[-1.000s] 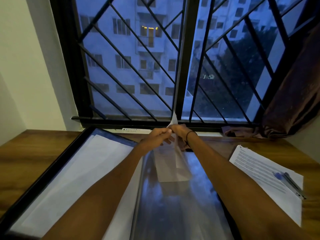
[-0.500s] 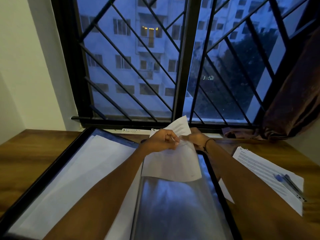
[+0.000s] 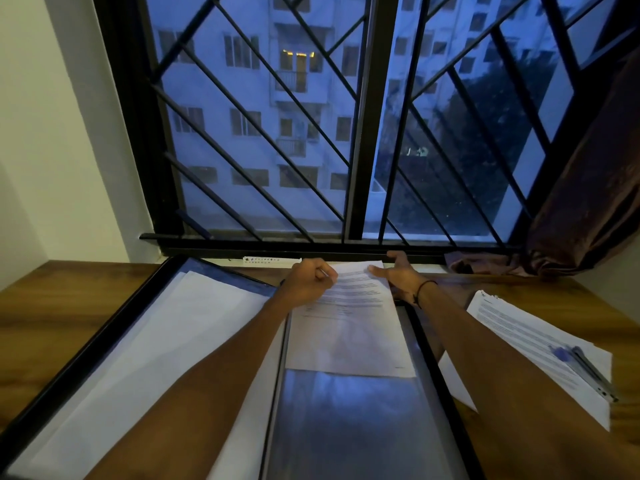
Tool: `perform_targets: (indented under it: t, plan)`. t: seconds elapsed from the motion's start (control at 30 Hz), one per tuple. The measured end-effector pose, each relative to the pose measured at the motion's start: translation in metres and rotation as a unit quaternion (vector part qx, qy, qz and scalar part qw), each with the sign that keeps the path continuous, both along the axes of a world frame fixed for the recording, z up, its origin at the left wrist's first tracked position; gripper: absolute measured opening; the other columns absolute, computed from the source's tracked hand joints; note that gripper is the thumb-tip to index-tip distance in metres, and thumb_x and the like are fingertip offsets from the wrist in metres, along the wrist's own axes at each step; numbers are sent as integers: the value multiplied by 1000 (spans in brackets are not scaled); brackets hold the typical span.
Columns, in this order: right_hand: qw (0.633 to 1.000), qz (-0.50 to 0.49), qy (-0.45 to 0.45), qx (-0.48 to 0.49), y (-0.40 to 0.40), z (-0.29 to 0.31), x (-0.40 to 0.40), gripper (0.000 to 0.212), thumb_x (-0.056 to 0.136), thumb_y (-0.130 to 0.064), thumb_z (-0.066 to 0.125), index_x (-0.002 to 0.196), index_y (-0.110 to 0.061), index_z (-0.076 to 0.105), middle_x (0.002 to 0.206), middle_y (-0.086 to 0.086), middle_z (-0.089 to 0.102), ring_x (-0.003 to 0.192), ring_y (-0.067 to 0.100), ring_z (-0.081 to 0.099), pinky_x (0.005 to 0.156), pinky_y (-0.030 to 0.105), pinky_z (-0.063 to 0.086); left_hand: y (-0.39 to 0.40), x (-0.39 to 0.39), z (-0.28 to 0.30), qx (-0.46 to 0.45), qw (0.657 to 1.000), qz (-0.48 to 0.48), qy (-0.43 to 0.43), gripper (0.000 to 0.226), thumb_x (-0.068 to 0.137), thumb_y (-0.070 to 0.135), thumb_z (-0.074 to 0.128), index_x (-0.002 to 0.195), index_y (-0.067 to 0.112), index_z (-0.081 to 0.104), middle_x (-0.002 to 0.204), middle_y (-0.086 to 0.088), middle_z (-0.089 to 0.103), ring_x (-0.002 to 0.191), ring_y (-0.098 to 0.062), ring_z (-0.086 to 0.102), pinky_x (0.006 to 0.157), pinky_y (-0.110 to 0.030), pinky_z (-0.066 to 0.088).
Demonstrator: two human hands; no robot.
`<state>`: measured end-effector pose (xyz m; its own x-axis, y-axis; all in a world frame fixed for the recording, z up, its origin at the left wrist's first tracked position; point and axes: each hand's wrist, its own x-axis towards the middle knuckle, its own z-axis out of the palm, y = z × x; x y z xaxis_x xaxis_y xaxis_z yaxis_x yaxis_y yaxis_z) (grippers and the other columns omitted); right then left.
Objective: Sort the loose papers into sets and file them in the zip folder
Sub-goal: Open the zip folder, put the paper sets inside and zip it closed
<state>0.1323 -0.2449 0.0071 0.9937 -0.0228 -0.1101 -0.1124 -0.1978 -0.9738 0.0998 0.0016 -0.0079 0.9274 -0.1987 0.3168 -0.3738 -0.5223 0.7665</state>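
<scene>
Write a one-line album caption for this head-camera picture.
At a dusk-lit window, two hands, left hand and right hand, lay a printed sheet onto an open zip folder.

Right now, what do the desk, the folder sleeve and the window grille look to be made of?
Desk: wood or a wood-look laminate, brown grain, matte.
Sleeve: clear glossy plastic, it seems; it mirrors the window's blue light.
Grille: probably metal bars with dark paint, thin and straight.
</scene>
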Motion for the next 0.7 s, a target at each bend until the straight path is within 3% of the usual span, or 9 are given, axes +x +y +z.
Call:
perform_targets:
  t: [0.1,0.17,0.27,0.33,0.43,0.57,0.63,0.7]
  plan:
    - [995,-15,-42,-86,4,-2,4,81,89,-13,78,152,-13,27,137,15,54,117,27,56,96,40,52,6,3,1,-9,1000,5,-1,4,94,19,70,93,21,73,99,0,76,94,-16,71,84,-33,60]
    - [991,13,-48,-126,2,-4,7,81,88,-4,76,153,-16,30,133,9,54,115,24,57,97,38,51,6,4,3,-22,1000,22,6,5,95,17,69,97,16,74,100,0,75,95,-18,71,82,-27,58]
    - [989,117,10,-88,-9,-3,14,73,84,-1,79,147,-18,45,133,12,59,118,32,62,100,47,54,6,6,7,-22,998,51,15,12,94,14,69,105,11,73,96,1,72,87,-14,67,75,-17,50]
    - [985,148,45,-73,-11,2,14,54,84,0,77,133,-14,59,125,16,64,115,32,64,94,44,57,8,7,7,-19,999,47,4,15,95,15,69,108,11,71,98,1,69,91,-14,64,76,-16,49]
    - [989,124,26,-74,-9,9,12,20,90,2,67,107,-7,70,105,17,69,101,30,65,76,36,56,10,9,5,9,999,50,10,26,98,22,67,121,11,67,112,-4,66,106,-17,62,89,-27,52]
    - [989,136,-1,-65,-13,9,8,10,91,3,64,97,-1,72,98,16,72,90,25,70,67,30,56,8,7,4,61,996,38,45,38,104,35,56,134,14,61,129,-7,62,116,-23,60,97,-39,52]
    - [980,179,3,-84,-16,10,3,8,92,1,65,89,-2,72,86,11,73,77,18,69,61,25,54,6,6,-1,86,994,28,62,36,106,41,49,123,16,67,119,-7,67,110,-25,63,95,-39,52]
    - [971,215,13,-108,-18,13,-3,15,92,-10,70,80,-4,70,68,7,66,65,16,62,58,23,49,5,5,-2,104,993,32,53,37,106,47,45,96,24,72,102,-5,72,101,-26,68,91,-40,54]
